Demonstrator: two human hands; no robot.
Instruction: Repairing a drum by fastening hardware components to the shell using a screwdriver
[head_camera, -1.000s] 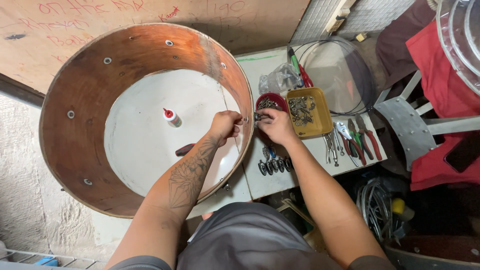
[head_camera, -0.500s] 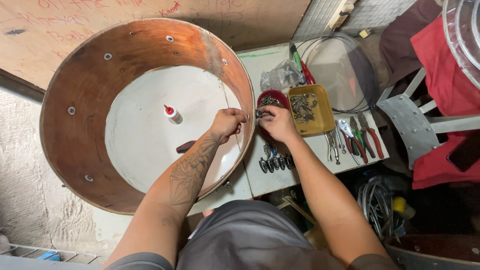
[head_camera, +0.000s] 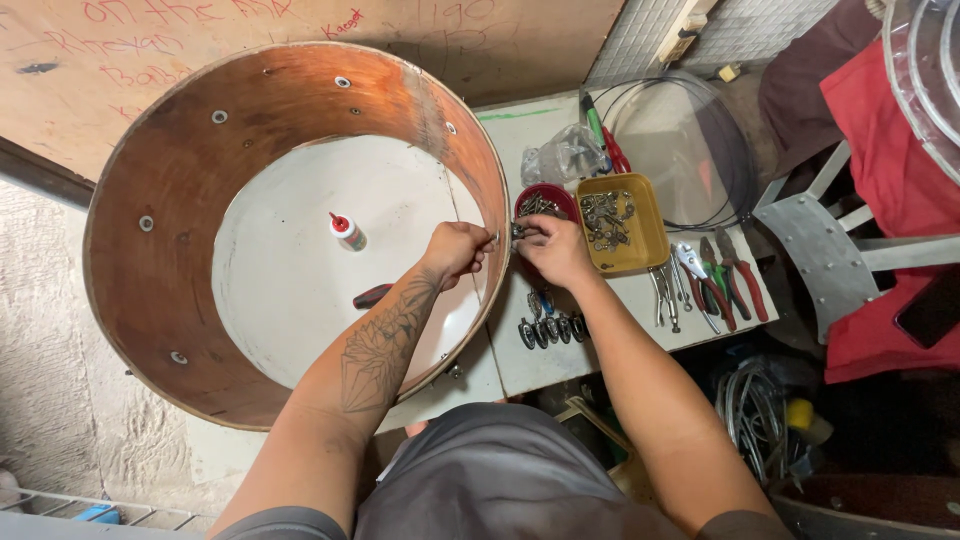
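— Drum shell (head_camera: 190, 180), what's its place on the bench?

— It's the big round wooden hoop filling the left half of the view, standing on a white table (head_camera: 520, 360), open side up, with small metal fittings dotted round its inner wall. Its right edge sits just beside the small parts on the table.

— And inside it?

— A pale round floor, with a little white glue bottle (head_camera: 347, 231) with a red cap standing near the middle, and a dark-handled tool (head_camera: 372, 296) lying nearer the front wall.

— Where are the hands?

— Both meet at the shell's right wall. The left hand (head_camera: 458, 252) reaches in from inside the hoop, fingers curled shut against the wall; what they pinch is too small to tell. The right hand (head_camera: 553, 250) is on the outside, fingers closed round a small metal piece (head_camera: 520, 231) pressed to the rim.

— What lies around them?

— Just beyond the right hand, a yellow tray (head_camera: 650, 235) of metal hardware and a red bowl (head_camera: 530, 195) of the same, touching side by side. To the right of the tray, a row of pliers (head_camera: 715, 280) with red and green grips. Near the table's front edge, a line of small metal lugs (head_camera: 545, 330).
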